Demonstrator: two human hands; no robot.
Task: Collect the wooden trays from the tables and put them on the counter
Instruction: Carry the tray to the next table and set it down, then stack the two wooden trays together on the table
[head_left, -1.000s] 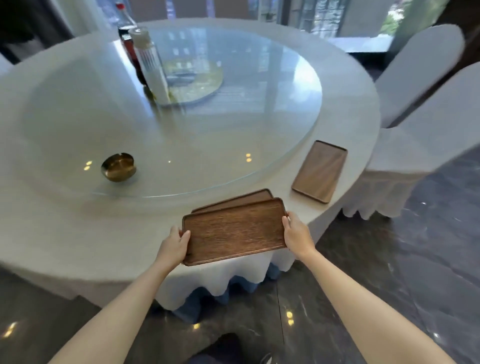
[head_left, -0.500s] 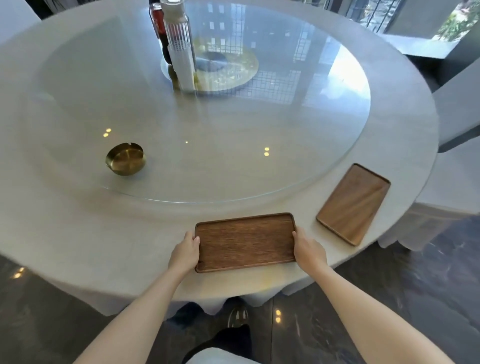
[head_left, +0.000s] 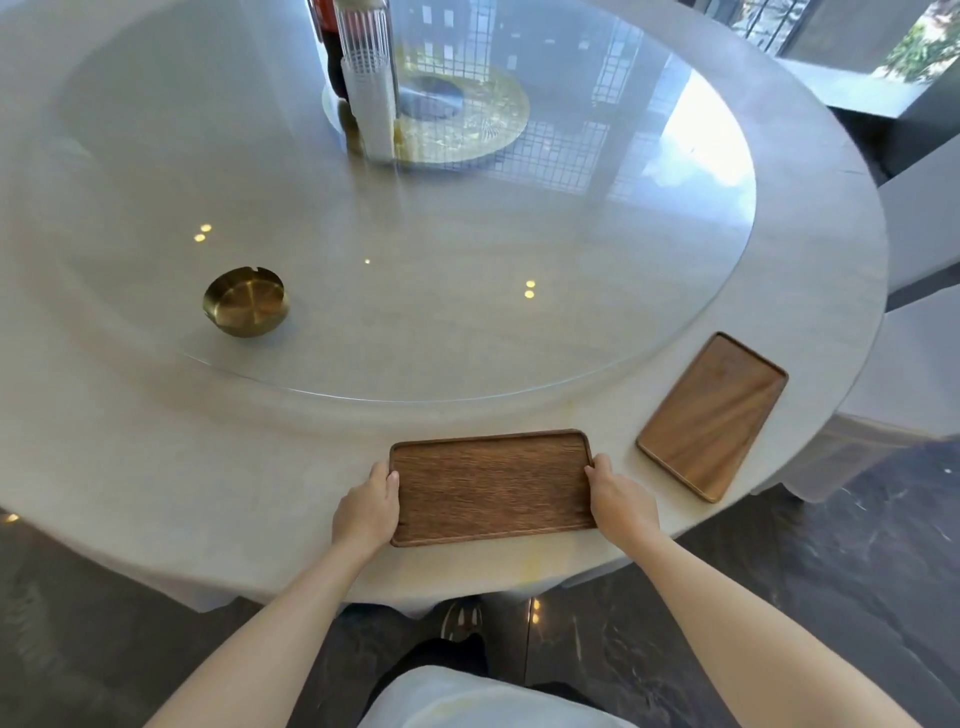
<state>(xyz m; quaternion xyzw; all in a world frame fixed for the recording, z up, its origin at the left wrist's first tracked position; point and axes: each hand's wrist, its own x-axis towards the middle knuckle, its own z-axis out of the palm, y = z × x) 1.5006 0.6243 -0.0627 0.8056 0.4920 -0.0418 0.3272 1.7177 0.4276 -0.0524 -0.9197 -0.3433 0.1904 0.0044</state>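
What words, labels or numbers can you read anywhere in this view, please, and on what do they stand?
None can be read.
Red bottle: mostly hidden and cut off by the frame; no label legible.
Clear ribbed bottle: no print visible.
Wooden trays and brass ashtray: unmarked.

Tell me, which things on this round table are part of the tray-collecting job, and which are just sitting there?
Part of the job:
- dark wooden tray, gripped at its ends by the left hand and right hand
- lighter wooden tray at the table's right edge

Just lying about:
- brass ashtray
- clear ribbed bottle
- red-labelled bottle behind it
- glass turntable
- white-covered chair
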